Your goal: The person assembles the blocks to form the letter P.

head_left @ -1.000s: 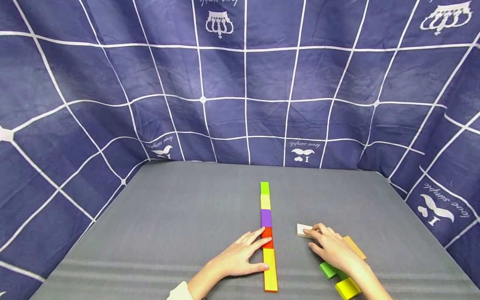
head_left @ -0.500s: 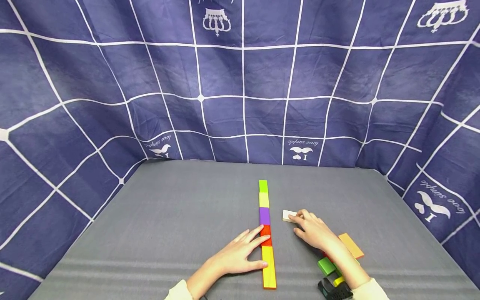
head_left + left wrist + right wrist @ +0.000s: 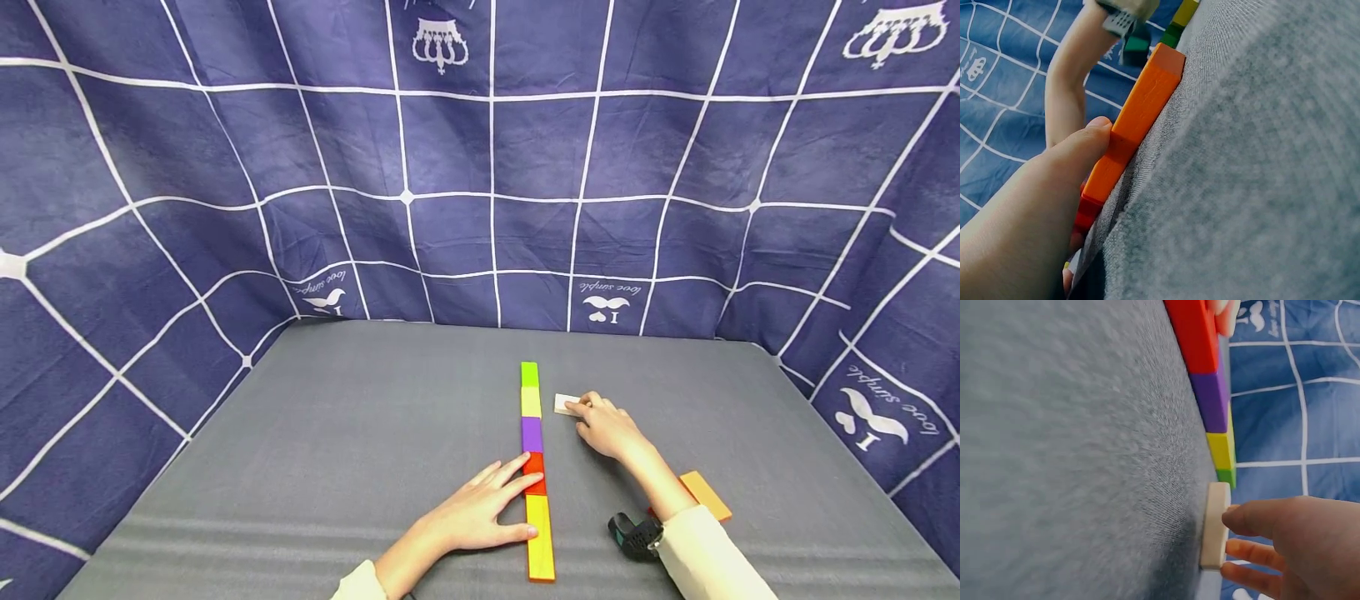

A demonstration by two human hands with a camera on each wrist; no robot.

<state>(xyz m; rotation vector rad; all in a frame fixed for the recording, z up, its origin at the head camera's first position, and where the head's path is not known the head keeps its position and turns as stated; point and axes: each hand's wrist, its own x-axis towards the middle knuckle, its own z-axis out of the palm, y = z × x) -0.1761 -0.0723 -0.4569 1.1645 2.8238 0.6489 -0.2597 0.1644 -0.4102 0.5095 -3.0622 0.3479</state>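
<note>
A straight row of coloured wooden blocks runs away from me on the grey cloth: an orange block (image 3: pixel 540 542), a red block (image 3: pixel 534 479), a purple block (image 3: pixel 532 433), a pale yellow block (image 3: pixel 530 402) and a light green block (image 3: pixel 529 373). My left hand (image 3: pixel 476 512) rests against the row, fingertips on red and thumb on orange. Right of the pale yellow block, a small gap away, lies a plain whitish wooden block (image 3: pixel 1214 528). My right hand (image 3: pixel 603 425) holds it by its right part; some of the fingers' contact is hidden.
A loose orange block (image 3: pixel 707 496) lies under the right forearm. Beyond it in the left wrist view are a yellow block (image 3: pixel 1185 12) and a green block (image 3: pixel 1172 34). A black camera (image 3: pixel 635 537) is strapped to the right wrist. A blue checked curtain (image 3: pixel 525 150) closes off the back.
My right hand has carried the whitish block leftward and away from me, closer to the row. My left hand has stayed put. The right sleeve now covers several loose blocks.
</note>
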